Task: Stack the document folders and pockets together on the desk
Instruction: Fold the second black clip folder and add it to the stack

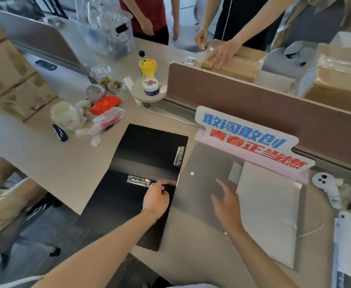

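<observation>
Black folder [137, 183]: we see it lying open and flat on the counter [70, 169], turned at an angle; its near corner goes over the counter edge.
Clips: two metal clips on the inside, one [179, 156] along the right edge, one [138, 181] near the middle.
Grey pocket [203, 196]: translucent, flat, just to the right of the black folder; its left edge touches or overlaps it, we cannot tell which. A white snap button [192, 173] sits near its upper left.
White pocket [270, 213]: pale, flat, at the right side, partly under the grey one.
</observation>
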A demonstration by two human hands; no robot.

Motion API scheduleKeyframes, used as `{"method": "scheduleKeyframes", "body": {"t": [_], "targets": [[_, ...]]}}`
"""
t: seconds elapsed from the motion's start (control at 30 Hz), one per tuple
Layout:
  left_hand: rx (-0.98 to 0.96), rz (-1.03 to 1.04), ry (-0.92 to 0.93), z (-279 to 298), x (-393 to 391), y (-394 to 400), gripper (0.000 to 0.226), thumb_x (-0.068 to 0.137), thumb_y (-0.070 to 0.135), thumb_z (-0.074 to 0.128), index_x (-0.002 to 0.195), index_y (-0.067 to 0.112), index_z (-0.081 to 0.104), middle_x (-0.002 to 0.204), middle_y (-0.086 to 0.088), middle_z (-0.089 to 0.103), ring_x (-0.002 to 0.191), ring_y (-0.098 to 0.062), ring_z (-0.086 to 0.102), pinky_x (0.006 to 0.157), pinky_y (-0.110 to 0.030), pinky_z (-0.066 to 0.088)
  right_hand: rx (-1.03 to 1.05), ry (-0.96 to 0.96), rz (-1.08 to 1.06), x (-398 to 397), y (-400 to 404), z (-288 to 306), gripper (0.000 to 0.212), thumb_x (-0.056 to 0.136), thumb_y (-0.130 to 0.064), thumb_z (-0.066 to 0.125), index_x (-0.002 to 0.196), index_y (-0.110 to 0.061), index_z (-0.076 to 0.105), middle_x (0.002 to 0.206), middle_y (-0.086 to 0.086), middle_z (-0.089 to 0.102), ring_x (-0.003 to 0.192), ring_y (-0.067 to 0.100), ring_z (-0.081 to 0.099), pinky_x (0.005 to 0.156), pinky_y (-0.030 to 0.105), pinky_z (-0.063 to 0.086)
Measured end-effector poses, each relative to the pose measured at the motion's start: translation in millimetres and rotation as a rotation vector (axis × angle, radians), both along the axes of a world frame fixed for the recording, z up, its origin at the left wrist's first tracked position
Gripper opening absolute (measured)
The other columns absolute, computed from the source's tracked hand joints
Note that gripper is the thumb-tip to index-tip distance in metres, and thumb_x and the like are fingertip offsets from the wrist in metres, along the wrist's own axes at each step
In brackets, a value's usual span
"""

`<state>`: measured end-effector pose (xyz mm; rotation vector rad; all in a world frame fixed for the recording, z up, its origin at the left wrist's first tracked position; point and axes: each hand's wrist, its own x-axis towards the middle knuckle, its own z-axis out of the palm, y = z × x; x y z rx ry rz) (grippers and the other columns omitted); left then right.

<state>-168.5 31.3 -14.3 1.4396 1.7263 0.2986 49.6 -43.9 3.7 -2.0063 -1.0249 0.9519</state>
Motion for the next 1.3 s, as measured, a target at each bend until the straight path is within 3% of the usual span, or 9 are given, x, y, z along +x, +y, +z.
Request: {"method": "scheduleKeyframes", "body": {"t": [0.23, 0.4, 0.53, 0.8, 0.9, 1.03, 1.13, 1.23, 1.3], "targets": [[0.009, 0.118, 0.178, -20.1, -109.9, 59.0, 0.042, 0.095, 0.009, 0.051, 0.134, 0.019, 0.060, 0.128, -0.008, 0.057, 0.111, -0.026, 0.061, 0.101, -0.032, 0.048, -0.129, 0.090, 0.135, -81.0, 62.8, -17.3, 0.051, 0.090, -0.006, 0.061, 0.139, -0.021, 0.056, 0.143, 0.001, 0.057, 0.133, 0.021, 0.051, 0.113, 0.032, 0.035], [-0.094, 0.263, 0.268, -41.2, -177.4, 91.2, 0.056, 0.087, 0.016, 0.053, 0.143, 0.022, 0.049, 0.141, -0.015, 0.047, 0.122, -0.038, 0.055, 0.108, -0.047, 0.047, -0.276, 0.121, 0.160, -108.3, 99.5, -35.7, 0.058, 0.086, -0.010, 0.061, 0.141, -0.026, 0.054, 0.145, 0.001, 0.055, 0.133, 0.020, 0.051, 0.108, 0.032, 0.037], [-0.203, 0.335, 0.263, -59.2, -220.1, 94.6, 0.053, 0.090, 0.011, 0.049, 0.144, 0.014, 0.047, 0.143, -0.021, 0.042, 0.124, -0.042, 0.053, 0.108, -0.046, 0.045, -0.345, 0.124, 0.161, -117.2, 113.7, -49.2, 0.059, 0.087, -0.005, 0.060, 0.144, -0.019, 0.051, 0.144, 0.010, 0.055, 0.132, 0.024, 0.051, 0.096, 0.022, 0.034], [-0.259, 0.598, -0.041, -81.6, -232.8, 95.0, 0.038, 0.096, 0.020, 0.063, 0.132, 0.006, 0.057, 0.136, -0.015, 0.062, 0.125, -0.036, 0.057, 0.108, -0.040, 0.042, -0.383, 0.125, 0.184, -119.6, 117.3, -54.6, 0.061, 0.085, -0.004, 0.064, 0.142, -0.022, 0.051, 0.131, 0.009, 0.060, 0.130, 0.024, 0.052, 0.103, 0.027, 0.038], [-0.300, 0.659, -0.101, -85.3, -234.1, 94.8, 0.037, 0.098, 0.017, 0.060, 0.132, 0.003, 0.060, 0.133, -0.018, 0.063, 0.127, -0.038, 0.056, 0.111, -0.042, 0.041, -0.377, 0.163, 0.180, -115.5, 121.4, -49.4, 0.058, 0.089, -0.006, 0.061, 0.142, -0.023, 0.051, 0.125, 0.016, 0.063, 0.123, 0.028, 0.057, 0.092, 0.025, 0.038], [-0.351, 0.758, -0.228, -86.0, -232.6, 90.0, 0.036, 0.101, 0.010, 0.054, 0.134, -0.004, 0.057, 0.142, -0.020, 0.056, 0.135, -0.038, 0.048, 0.113, -0.042, 0.036, -0.344, 0.296, 0.072, -96.8, 118.9, -48.5, 0.048, 0.094, -0.004, 0.057, 0.141, -0.015, 0.054, 0.116, 0.003, 0.067, 0.116, 0.027, 0.063, 0.098, 0.032, 0.045], [-0.444, 0.821, -0.313, -91.1, -228.0, 78.9, 0.041, 0.102, 0.016, 0.051, 0.138, -0.004, 0.051, 0.147, -0.024, 0.050, 0.138, -0.041, 0.044, 0.115, -0.048, 0.033, -0.369, 0.406, -0.048, -72.5, 103.7, -45.7, 0.034, 0.102, -0.019, 0.046, 0.132, -0.013, 0.062, 0.103, 0.008, 0.074, 0.093, 0.027, 0.070, 0.095, 0.041, 0.050], [-0.556, 0.885, -0.412, -122.2, -219.3, 64.5, 0.047, 0.101, 0.025, 0.052, 0.141, 0.001, 0.051, 0.149, -0.019, 0.051, 0.139, -0.039, 0.047, 0.119, -0.050, 0.033, -0.401, 0.570, -0.050, -54.9, 85.5, -32.5, 0.047, 0.105, -0.045, 0.029, 0.123, -0.022, 0.066, 0.113, 0.005, 0.074, 0.098, 0.018, 0.069, 0.085, 0.033, 0.050], [-0.577, 0.891, -0.481, -101.8, -191.5, 51.9, 0.037, 0.104, 0.024, 0.047, 0.130, 0.000, 0.058, 0.134, -0.015, 0.061, 0.124, -0.034, 0.056, 0.116, -0.046, 0.037, -0.408, 0.695, -0.089, -45.2, 73.5, -26.1, 0.050, 0.102, -0.055, 0.025, 0.127, -0.030, 0.060, 0.118, -0.004, 0.070, 0.106, 0.016, 0.065, 0.093, 0.034, 0.046]]}}
